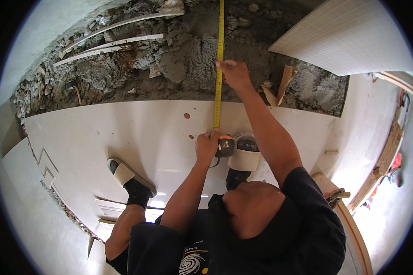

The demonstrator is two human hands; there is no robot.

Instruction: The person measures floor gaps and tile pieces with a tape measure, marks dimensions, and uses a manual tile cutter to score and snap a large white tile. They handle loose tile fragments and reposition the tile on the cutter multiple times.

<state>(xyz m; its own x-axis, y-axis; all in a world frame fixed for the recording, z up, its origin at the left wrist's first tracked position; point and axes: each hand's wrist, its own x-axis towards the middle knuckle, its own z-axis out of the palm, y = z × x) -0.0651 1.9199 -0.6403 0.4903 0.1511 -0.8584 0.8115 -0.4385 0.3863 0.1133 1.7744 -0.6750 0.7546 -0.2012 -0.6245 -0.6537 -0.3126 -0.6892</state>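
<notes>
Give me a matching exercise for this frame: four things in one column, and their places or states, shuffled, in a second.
Things:
1. left hand
2. right hand
3. tape
4. sandal

Places or states:
A. stretched yellow across the mortar bed
B. on the white tile, on a foot
C. at the tape case, over the tile
D. pressing the tape down farther out, over the mortar

Pairs: 1-C, 2-D, 3-A, 4-B

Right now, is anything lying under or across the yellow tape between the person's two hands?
Nothing visible blocks it. The tape measure runs straight from the left hand at the case, over bare white tile and rough mortar, to the right hand.
</notes>
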